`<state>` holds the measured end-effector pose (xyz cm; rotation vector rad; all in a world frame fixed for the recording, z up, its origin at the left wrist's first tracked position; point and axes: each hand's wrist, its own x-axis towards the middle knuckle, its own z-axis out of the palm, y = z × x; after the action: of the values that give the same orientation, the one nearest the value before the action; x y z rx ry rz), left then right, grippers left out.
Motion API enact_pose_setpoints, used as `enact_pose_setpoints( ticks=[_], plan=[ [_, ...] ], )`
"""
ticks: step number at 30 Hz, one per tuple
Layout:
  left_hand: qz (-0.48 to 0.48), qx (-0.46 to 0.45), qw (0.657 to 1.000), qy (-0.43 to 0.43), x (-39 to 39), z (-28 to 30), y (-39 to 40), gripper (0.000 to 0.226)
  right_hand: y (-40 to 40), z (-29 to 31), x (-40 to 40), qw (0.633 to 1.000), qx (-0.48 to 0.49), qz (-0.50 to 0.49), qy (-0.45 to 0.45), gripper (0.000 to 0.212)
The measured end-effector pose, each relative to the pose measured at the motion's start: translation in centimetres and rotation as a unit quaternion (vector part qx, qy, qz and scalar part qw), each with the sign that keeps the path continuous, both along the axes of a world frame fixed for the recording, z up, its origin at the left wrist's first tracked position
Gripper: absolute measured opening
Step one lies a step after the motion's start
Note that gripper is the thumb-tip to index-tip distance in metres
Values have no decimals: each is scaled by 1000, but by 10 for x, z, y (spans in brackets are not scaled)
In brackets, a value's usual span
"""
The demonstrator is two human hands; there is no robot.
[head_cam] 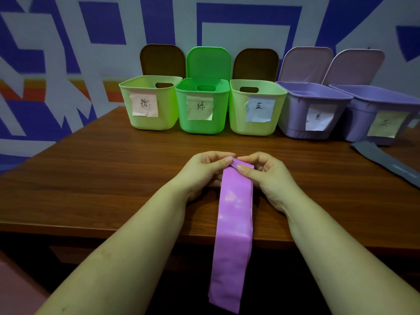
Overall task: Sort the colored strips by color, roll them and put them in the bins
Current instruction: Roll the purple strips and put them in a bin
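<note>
Purple strip (234, 223) hangs over the counter (113, 178) edge while both hands' fingers (218, 163) pinch its far end to start rolling.

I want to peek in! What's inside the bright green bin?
Only the far inner wall and its handle slot show inside the bright green bin, whose lid stands open. Its front wall hides the bottom, so any strips in there can't be seen.

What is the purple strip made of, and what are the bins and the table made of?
The purple strip looks like thin rubbery or plastic film: it droops over the table edge and shines. The bins, such as the green bin, look like smooth moulded plastic. The table shows brown wood grain, perhaps a laminate.
</note>
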<state>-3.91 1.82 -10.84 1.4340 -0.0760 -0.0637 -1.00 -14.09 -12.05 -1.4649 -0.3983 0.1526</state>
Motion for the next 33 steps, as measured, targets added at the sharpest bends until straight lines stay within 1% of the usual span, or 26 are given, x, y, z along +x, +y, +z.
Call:
enact_pose_setpoints(
  ticks=[3, 7, 10, 12, 14, 18, 19, 21, 22, 23, 25, 27, 29, 33],
  plan=[
    [-2, -15, 1000, 13, 1, -1, 2, 12, 0, -1, 2, 1000, -4, -8, 0, 20],
    [-7, -24, 999, 21, 4, -2, 2, 12, -1, -2, 2, 999, -24, -19, -23, 28],
    [0, 6, 1000, 7, 3, -2, 0, 14, -2, -2, 1, 998, -31, -21, -41, 26],
    [1, 29, 1000, -6, 2, -2, -2, 11, -2, -3, 1, 998, -33, -22, -49, 25],
    [0, 18, 1000, -8, 2, -3, -3, 7, -1, -3, 0, 998, -34, -22, -49, 22],
    [11, -7, 1000, -15, 2, -6, -1, 8, 0, -2, -1, 998, -59, -15, -30, 17],
    [14, -8, 1000, -21, 2, -6, -1, 8, 1, -1, -2, 998, -62, -16, -20, 19],
    [22, -12, 999, -32, 2, -8, 0, 8, 3, 0, -1, 998, -59, -18, 3, 39],
    [25, -16, 999, -35, 2, -8, 0, 9, 4, 1, -1, 997, -70, -21, 2, 45],
    [28, -19, 999, -38, 2, -8, 0, 9, 5, 1, -2, 996, -85, -26, -5, 44],
    [33, -18, 998, -46, 3, -9, 1, 9, 6, -1, -2, 995, -92, -31, -16, 30],
    [32, -14, 998, -49, 3, -9, 0, 8, 5, -1, -2, 997, -73, -31, -10, 22],
    [30, -2, 998, -51, 3, -9, -1, 6, 4, 0, -2, 998, -53, -24, 1, 18],
    [32, 89, 994, -59, 1, -8, -2, 12, 1, 0, -2, 999, -40, -16, 7, 14]
  ],
)
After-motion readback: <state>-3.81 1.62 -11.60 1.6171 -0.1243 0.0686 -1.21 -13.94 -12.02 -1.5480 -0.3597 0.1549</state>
